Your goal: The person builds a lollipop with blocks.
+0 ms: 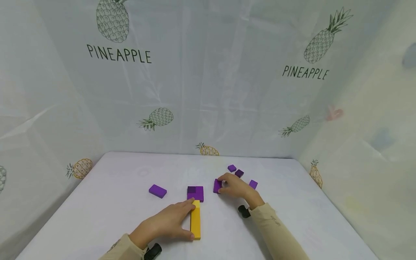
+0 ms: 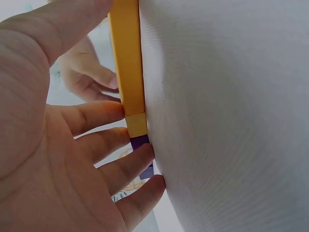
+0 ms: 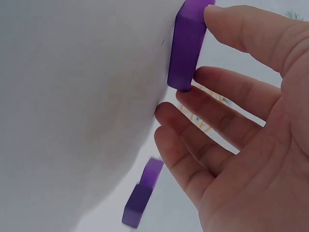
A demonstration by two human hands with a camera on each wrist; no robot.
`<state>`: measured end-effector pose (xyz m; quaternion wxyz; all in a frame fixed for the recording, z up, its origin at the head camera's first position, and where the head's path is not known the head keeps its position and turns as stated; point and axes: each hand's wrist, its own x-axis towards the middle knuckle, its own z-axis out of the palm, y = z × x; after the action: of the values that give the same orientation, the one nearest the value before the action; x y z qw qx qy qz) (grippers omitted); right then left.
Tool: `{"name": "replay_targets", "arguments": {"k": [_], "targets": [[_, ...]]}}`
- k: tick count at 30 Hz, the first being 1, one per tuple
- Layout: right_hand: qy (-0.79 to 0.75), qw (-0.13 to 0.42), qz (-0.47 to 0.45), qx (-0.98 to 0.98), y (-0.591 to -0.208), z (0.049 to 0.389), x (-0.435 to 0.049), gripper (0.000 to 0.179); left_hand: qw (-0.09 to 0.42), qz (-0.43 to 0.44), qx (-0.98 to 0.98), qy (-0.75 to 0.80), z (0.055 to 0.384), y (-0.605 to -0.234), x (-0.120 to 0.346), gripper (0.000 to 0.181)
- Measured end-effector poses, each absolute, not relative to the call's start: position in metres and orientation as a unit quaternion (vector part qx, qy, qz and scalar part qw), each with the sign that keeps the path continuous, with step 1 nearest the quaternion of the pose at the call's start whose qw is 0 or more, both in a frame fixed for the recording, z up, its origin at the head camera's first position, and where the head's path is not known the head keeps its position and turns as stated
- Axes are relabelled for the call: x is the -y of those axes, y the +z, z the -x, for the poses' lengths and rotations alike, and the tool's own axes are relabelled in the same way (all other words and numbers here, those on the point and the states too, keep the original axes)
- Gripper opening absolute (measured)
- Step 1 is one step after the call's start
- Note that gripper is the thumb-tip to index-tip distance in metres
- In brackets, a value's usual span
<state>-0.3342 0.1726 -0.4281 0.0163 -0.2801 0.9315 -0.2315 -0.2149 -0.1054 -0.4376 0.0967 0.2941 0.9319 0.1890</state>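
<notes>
My left hand (image 1: 169,221) lies along the left side of a long yellow block (image 1: 195,224), with the thumb at its near end and the fingertips toward its far end. A small lighter yellow block (image 2: 136,124) sits at that far end. Beyond it stands a purple square of blocks (image 1: 199,195) with a darker corner piece (image 1: 191,190). To the right, my right hand (image 1: 236,187) pinches a purple rectangular block (image 3: 187,50) between thumb and fingers, low at the white table.
A loose purple block (image 1: 157,191) lies at the left. Past my right hand are a small purple block (image 1: 232,168), a dark purple one (image 1: 239,173) and another purple block (image 1: 253,184). Pineapple-printed sheeting (image 1: 211,90) rises behind the white table (image 1: 97,216).
</notes>
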Motion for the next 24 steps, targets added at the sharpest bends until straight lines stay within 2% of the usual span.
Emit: {"name": "replay_targets", "arguments": {"k": [13,24], "targets": [[-0.223,0.039,0.293,-0.929,-0.427,0.336,-0.143,0.043,0.082,-0.312,-0.928,0.186,0.215,-0.437,0.107,0.093],[-0.215,0.030,0.309,-0.926,-0.427,0.333,-0.137,0.041,0.084,-0.311,-0.928,0.184,0.215,-0.436,0.107,0.092]]}}
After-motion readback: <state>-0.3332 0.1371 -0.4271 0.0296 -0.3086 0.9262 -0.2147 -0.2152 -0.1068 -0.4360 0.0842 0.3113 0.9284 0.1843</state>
